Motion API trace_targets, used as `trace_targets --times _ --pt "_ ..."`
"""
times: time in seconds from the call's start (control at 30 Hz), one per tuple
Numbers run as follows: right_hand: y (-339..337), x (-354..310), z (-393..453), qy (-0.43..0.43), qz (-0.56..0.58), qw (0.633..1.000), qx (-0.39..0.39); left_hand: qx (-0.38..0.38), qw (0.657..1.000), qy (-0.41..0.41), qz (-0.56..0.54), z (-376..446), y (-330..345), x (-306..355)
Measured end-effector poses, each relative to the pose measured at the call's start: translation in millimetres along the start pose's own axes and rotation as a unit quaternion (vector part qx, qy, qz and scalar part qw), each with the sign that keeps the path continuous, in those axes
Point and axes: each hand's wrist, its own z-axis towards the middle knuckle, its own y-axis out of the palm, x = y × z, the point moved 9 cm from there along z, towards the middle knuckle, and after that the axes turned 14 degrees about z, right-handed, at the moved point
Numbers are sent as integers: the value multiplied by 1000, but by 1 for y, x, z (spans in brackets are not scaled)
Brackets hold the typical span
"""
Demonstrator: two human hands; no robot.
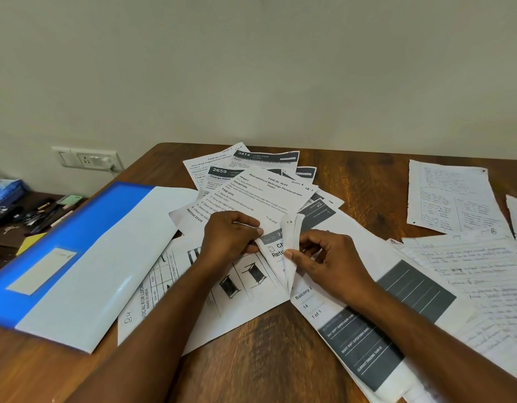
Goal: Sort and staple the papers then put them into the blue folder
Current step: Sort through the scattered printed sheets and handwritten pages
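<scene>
A loose spread of printed sheets (252,181) covers the middle of the brown table (268,338). My left hand (228,237) pinches the edge of a printed sheet (276,251) at the centre of the pile. My right hand (324,260) pinches the curled edge of a folded sheet (292,231) right beside it, thumb and forefinger closed on the paper. The blue folder (77,251) lies open at the left, its pale inner flap turned up. No stapler shows in this view.
Handwritten pages (452,196) lie at the right, more (484,274) nearer the front right edge. A low side surface at far left holds pens and small clutter (33,213). A wall socket (88,159) sits behind the table's left corner.
</scene>
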Motion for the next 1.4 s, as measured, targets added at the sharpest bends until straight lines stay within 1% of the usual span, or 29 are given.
trace_targets --times 0.23,0.33,0.47,0.63,0.8,0.93,1.1,1.4 --pt "2 -4 -1 -24 2 1000 -10 -54 998 4 -16 -2 -1 9" --pt "4 -3 -1 -37 -14 999 -16 -65 998 17 1 -5 -6 18" --pt "2 1 -1 -32 -25 999 -9 -100 994 36 36 -6 -5 22" --pt "3 6 -1 -17 -40 999 -10 -77 997 15 -19 -8 -6 20" --pt "3 8 -1 -7 -47 999 -7 -41 998 20 34 -9 2 13" --pt "3 9 -1 -7 -53 998 -12 -32 998 25 39 -9 1 14" --pt "10 9 -3 -16 -81 996 -39 -48 998 18 40 -5 0 11" --pt "23 6 -7 -32 -155 983 -91 -125 992 -4 -20 -5 6 10"
